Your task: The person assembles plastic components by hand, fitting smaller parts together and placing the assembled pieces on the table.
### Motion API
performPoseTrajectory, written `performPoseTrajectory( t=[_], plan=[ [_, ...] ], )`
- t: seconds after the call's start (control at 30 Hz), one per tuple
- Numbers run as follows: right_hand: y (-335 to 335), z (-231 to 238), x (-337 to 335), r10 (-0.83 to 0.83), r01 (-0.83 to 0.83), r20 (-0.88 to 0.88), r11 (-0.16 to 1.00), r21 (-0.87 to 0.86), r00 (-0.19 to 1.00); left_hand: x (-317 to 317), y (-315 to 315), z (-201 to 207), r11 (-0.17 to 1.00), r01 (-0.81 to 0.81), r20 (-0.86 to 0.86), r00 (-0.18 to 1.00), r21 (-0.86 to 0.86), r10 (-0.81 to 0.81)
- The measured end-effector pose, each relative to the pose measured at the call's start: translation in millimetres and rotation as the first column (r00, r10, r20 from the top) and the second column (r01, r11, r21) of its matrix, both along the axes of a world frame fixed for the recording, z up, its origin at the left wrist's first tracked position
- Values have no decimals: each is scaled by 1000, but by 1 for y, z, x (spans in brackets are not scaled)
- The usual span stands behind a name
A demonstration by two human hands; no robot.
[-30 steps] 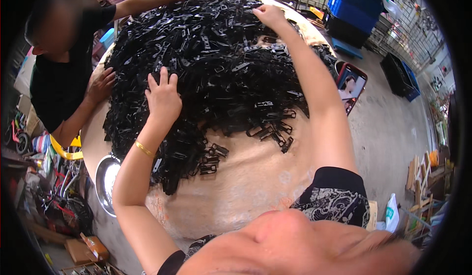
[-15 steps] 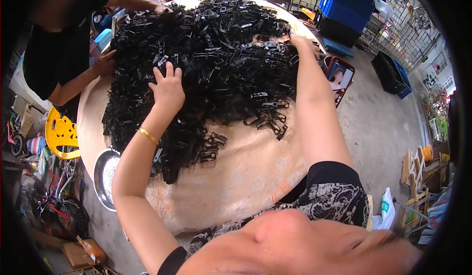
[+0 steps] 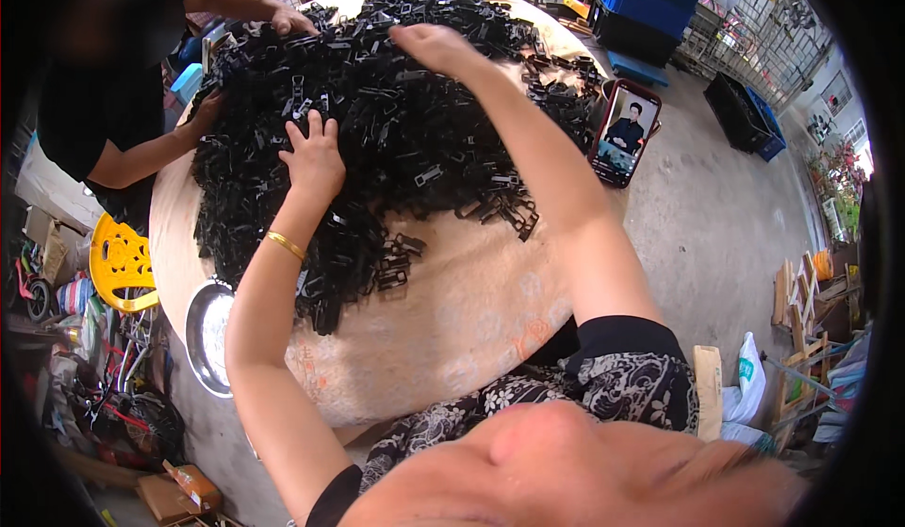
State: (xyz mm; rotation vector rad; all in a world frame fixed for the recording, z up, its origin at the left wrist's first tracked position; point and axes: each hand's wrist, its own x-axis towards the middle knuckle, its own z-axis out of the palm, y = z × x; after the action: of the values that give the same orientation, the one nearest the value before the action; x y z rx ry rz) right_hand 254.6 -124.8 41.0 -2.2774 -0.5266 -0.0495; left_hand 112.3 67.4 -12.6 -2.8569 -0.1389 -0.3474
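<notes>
A broad heap of small black plastic pieces (image 3: 377,103), shaped like clips or buckles with slots, covers much of a round table (image 3: 452,310) with a tan patterned cover. My left hand (image 3: 316,157) rests on the near left part of the heap, fingers spread, a gold bangle (image 3: 286,244) on its wrist. Over the far middle of the heap is my right hand (image 3: 434,49), arm stretched out. Motion blurs it, and its fingers are partly hidden. Across at the left, a co-worker in black has one hand (image 3: 294,23) on the heap and the other (image 3: 203,117) at its edge.
A phone (image 3: 624,136) with a lit screen stands at the table's right edge. By my left forearm is a metal basin (image 3: 203,338). A yellow plastic chair (image 3: 123,263) stands at the left; blue and black crates (image 3: 646,4) are stacked at the far right.
My right hand has swept from the heap's right edge leftward to its far middle. Pieces now show where it was. My left hand stays spread in nearly the same place.
</notes>
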Motion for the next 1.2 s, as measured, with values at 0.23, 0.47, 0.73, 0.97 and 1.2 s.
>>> performPoseTrajectory(
  t=[0.23,0.47,0.73,0.97,1.2],
  plan=[
    [-123,-50,44,-807,747,-20,555,-366,590,-1,-8,-2,1000,-19,-12,1000,-5,19],
    [-90,-80,75,-226,168,-179,941,-293,957,6,-2,-13,997,52,116,992,-62,-44],
    [-32,-51,34,-15,110,-427,974,197,904,19,2,-13,972,160,183,975,-170,-129],
    [-10,-45,-3,334,-347,94,893,285,938,33,13,3,994,-31,233,971,-103,55],
    [-2,-43,-86,431,-489,468,872,3,772,22,14,8,975,115,307,950,-191,-52]
  ],
)
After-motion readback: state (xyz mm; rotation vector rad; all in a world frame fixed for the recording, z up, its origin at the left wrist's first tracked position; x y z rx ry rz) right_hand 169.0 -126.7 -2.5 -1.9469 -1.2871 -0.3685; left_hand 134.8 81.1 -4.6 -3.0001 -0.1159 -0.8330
